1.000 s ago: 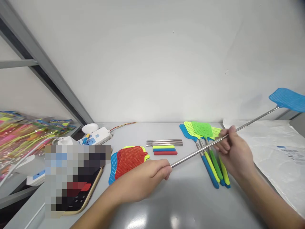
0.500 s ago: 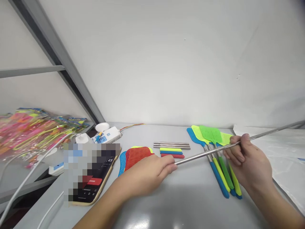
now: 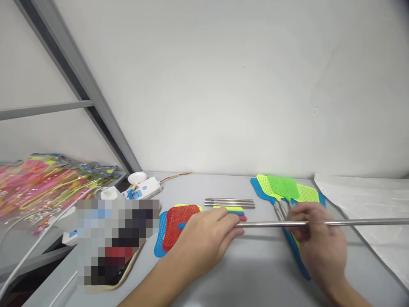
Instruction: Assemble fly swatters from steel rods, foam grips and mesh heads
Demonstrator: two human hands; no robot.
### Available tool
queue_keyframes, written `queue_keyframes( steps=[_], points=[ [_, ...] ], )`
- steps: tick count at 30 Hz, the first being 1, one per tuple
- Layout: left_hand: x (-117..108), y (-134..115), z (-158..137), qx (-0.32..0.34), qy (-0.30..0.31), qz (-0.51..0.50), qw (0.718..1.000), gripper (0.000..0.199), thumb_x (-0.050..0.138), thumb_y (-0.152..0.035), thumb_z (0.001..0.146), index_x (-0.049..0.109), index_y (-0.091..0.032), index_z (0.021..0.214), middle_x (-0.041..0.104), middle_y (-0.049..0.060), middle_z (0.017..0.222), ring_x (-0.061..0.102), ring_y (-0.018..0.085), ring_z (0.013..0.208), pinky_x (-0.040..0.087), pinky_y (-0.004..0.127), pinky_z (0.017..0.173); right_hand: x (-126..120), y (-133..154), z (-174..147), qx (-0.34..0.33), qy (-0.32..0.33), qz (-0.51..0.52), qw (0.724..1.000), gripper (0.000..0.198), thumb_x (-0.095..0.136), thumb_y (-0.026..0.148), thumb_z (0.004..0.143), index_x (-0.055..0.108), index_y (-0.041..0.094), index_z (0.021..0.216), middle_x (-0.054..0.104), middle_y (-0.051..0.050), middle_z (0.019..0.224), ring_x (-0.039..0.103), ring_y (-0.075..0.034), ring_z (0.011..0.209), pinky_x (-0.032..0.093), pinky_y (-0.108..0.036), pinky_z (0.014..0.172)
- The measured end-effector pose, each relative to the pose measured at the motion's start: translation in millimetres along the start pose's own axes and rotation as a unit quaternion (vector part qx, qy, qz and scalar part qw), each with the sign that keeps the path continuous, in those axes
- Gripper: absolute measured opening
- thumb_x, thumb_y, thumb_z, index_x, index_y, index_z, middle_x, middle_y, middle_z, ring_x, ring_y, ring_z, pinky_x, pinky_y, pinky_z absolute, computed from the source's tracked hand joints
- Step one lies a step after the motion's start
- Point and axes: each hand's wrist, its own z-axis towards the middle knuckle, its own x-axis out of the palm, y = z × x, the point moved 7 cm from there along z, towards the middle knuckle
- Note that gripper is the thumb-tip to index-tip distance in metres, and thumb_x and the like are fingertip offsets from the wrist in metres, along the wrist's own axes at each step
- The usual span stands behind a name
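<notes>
A long, thin metal rod (image 3: 268, 224) lies nearly level across the front of me and runs out past the right edge of the view. My left hand (image 3: 212, 236) is closed round its left end. A blue tip (image 3: 182, 226) pokes out left of that hand; whether it joins the rod is hidden. My right hand (image 3: 319, 238), slightly blurred, wraps round the rod farther right, above a pile of fly swatters with green (image 3: 283, 186), yellow and blue heads. Beneath my left forearm are loose swatter heads, red (image 3: 183, 217), blue (image 3: 160, 236) and yellow.
Short metal rods (image 3: 229, 202) lie behind my left hand, beside yellow, blue and red handles (image 3: 235, 210). A phone (image 3: 128, 264), partly pixelated, and a power strip (image 3: 148, 187) are at left. Bagged colourful items (image 3: 64, 183) fill a side shelf. Plastic sheeting (image 3: 367, 192) covers the right.
The rod has swung from slanting up at the right to nearly level. My right hand has moved lower and slightly left; the blue tip has come into sight beside my left hand.
</notes>
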Motion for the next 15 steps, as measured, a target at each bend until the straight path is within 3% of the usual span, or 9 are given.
queue_keyframes(
  steps=[2, 6, 15],
  points=[
    [4.6, -2.4, 1.9, 0.008, -0.006, -0.009, 1.0, 0.031, 0.035, -0.039, 0.101, 0.061, -0.022, 0.102, 0.064, 0.003, 0.091, 0.058, 0.019, 0.08, 0.036, 0.029, 0.064, 12.8, -5.9, -8.8, -0.005, 0.044, -0.033, 0.998, 0.032, 0.064, 0.055, 0.082, 0.065, 0.022, 0.08, 0.051, 0.002, 0.057, 0.041, -0.01, 0.046, 0.031, -0.026, 0.044],
    [6.9, 0.3, 5.9, 0.016, -0.015, 0.007, 1.0, 0.033, 0.033, -0.039, 0.102, 0.061, -0.022, 0.098, 0.067, 0.003, 0.088, 0.059, 0.019, 0.076, 0.033, 0.03, 0.062, 24.5, -5.4, -10.7, 0.0, 0.058, -0.104, 0.993, 0.046, 0.049, 0.06, 0.089, 0.064, 0.02, 0.073, 0.038, 0.004, 0.039, 0.04, -0.012, 0.041, 0.03, -0.027, 0.043],
    [3.4, 16.7, 7.0, 0.01, -0.01, 0.071, 0.997, 0.039, 0.028, -0.041, 0.103, 0.056, -0.02, 0.087, 0.066, 0.002, 0.081, 0.058, 0.019, 0.07, 0.03, 0.03, 0.06, 0.4, 4.1, 15.6, 0.016, 0.005, -0.075, 0.997, 0.05, 0.046, 0.056, 0.093, 0.056, 0.021, 0.059, 0.039, 0.003, 0.038, 0.044, -0.014, 0.045, 0.039, -0.029, 0.052]
  ],
)
